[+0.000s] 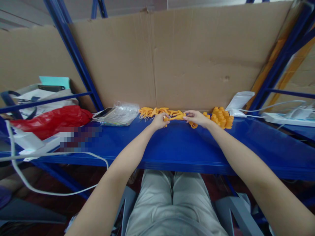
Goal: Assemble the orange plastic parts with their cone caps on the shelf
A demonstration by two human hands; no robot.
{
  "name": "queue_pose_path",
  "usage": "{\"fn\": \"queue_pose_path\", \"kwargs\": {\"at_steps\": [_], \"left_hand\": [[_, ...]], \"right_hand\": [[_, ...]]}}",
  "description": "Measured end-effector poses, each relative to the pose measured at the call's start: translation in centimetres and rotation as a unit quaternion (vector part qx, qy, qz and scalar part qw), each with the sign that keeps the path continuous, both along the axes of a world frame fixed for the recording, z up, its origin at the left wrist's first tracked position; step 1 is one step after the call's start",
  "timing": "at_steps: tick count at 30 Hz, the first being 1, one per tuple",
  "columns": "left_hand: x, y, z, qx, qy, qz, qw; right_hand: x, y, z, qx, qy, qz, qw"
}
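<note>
From where I stand, a seated person's left hand (159,122) grips one end of a slim orange plastic piece (177,117), while the right hand (197,118) seems to pinch its other end; the exact finger placing is too small to tell. The piece spans the gap between the hands, just above the blue metal tabletop (177,147).

Just below the right hand lies a hollow orange piece (193,126) on its side; a bump from the wrist could probably set it rolling towards the near edge. Behind the left hand, orange pieces with thin metal chains (150,112) lie heaped close together, so the chains may snag or tangle if one is pulled out quickly. To the right, lumpy orange pieces (221,117) stand packed together; a brushing forearm might topple them.

Farther left are clear plastic bags (123,114); cardboard (197,59) backs everything.
</note>
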State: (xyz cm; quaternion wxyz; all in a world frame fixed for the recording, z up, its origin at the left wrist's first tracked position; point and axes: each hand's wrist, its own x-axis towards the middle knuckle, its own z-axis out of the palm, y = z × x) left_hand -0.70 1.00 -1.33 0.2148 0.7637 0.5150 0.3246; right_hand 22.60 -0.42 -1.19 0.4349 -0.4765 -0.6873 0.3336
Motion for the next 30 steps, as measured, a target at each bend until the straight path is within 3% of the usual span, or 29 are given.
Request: {"fn": "queue_pose_path", "kwargs": {"at_steps": [7,16,23,30], "left_hand": [[0.1,-0.4,0.3,-0.011,-0.022,-0.005,1.0],[-0.3,0.0,0.5,0.085,0.009,0.0,0.996],[0.1,0.5,-0.2,0.118,-0.055,-0.009,0.992],[0.6,0.3,0.0,-0.02,-0.189,-0.07,0.979]], "right_hand": [[-0.2,0.5,-0.1,0.078,-0.036,-0.038,0.996],[-0.5,-0.7,0.6,0.068,0.0,-0.042,0.997],[-0.1,-0.5,0.9,0.058,0.025,-0.052,0.997],[1.4,0.4,1.0,0.131,-0.081,-0.039,0.987]]}}
